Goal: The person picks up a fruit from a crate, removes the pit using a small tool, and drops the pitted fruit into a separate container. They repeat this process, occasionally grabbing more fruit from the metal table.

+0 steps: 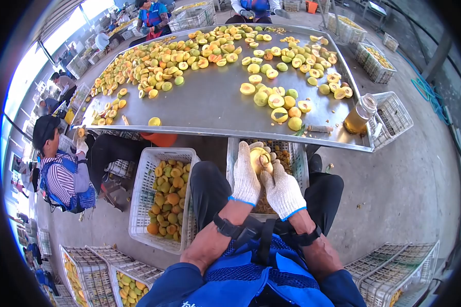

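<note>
Both my hands wear white knitted gloves with blue cuffs, above a white crate [232, 158] between my knees. My left hand [247, 174] is wrapped round a yellow fruit half [260, 159], its cut side and centre facing up. The fingers of my right hand [283, 190] press at the fruit's lower right edge; whether they hold a tool is hidden. Brown pits or scraps [283, 159] lie in the crate below. Ahead, a metal table [205, 102] carries many cut yellow-green fruit halves [159, 66], with several whole or halved fruits [279, 102] nearer its right side.
A crate of whole fruit [138, 204] stands left of my knees. On the table's right corner are a jar of amber liquid [361, 115] and a wrapped stick-like object [320, 129]. A co-worker [66, 169] sits at left; others are across the table. More crates [394, 266] stand around.
</note>
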`<state>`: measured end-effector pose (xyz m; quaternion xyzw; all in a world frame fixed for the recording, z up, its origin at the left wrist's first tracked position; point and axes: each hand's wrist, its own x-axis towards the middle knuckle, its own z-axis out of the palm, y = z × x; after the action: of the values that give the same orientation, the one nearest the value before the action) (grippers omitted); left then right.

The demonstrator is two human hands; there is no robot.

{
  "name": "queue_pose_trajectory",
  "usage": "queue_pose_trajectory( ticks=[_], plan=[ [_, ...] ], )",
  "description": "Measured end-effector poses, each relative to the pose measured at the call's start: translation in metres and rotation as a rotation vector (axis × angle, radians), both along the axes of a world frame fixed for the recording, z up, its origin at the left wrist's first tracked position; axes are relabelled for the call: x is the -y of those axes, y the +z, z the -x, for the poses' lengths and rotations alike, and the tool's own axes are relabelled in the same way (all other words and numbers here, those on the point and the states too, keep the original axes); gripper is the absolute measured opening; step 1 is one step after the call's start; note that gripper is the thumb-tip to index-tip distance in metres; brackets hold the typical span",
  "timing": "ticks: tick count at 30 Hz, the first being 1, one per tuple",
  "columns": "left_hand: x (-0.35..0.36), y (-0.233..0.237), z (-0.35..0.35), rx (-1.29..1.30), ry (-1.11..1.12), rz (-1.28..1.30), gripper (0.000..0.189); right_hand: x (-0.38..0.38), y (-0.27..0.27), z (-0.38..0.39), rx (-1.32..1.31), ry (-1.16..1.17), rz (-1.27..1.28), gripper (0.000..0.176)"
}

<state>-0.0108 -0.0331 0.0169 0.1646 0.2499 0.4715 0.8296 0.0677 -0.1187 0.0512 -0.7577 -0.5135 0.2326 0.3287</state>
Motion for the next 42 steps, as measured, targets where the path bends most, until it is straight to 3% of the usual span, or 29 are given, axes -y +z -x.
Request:
queue_pose_trajectory(
  ticks=[10, 15, 18, 24, 28, 33, 35, 38, 42],
  plan=[
    [0.005, 0.007, 0.009, -0.099, -0.007, 0.033, 0.051, -0.002, -0.009, 0.006, -0.026, 0.020, 0.029, 0.036],
    [0.007, 0.015, 0.010, -0.084, 0.024, -0.130, 0.041, 0.000, -0.002, 0.000, -0.009, 0.072, -0.002, 0.036],
    [0.011, 0.036, 0.009, -0.051, 0.055, -0.087, 0.030, 0.000, -0.010, 0.000, -0.036, 0.097, -0.097, 0.035],
    [0.014, 0.046, 0.018, -0.164, 0.025, -0.263, 0.031, 0.004, -0.004, 0.005, -0.056, 0.098, -0.130, 0.031],
    [0.009, 0.047, 0.019, -0.129, 0.001, -0.287, 0.032, 0.011, 0.007, 0.005, -0.214, 0.145, -0.111, 0.027],
    [0.010, 0.055, 0.019, -0.380, 0.020, -0.393, 0.039, 0.014, -0.001, 0.007, -0.414, 0.161, -0.084, 0.025],
    [0.009, 0.056, 0.017, -0.385, 0.007, -0.387, 0.039, 0.016, 0.007, 0.013, -0.272, 0.079, -0.138, 0.030],
    [0.009, 0.058, 0.018, -0.375, -0.010, -0.455, 0.041, 0.015, -0.008, 0.010, -0.443, 0.113, -0.231, 0.029],
    [0.015, 0.062, 0.021, -0.283, -0.010, -0.582, 0.042, 0.021, 0.014, 0.006, -0.403, 0.136, -0.143, 0.028]
  ],
)
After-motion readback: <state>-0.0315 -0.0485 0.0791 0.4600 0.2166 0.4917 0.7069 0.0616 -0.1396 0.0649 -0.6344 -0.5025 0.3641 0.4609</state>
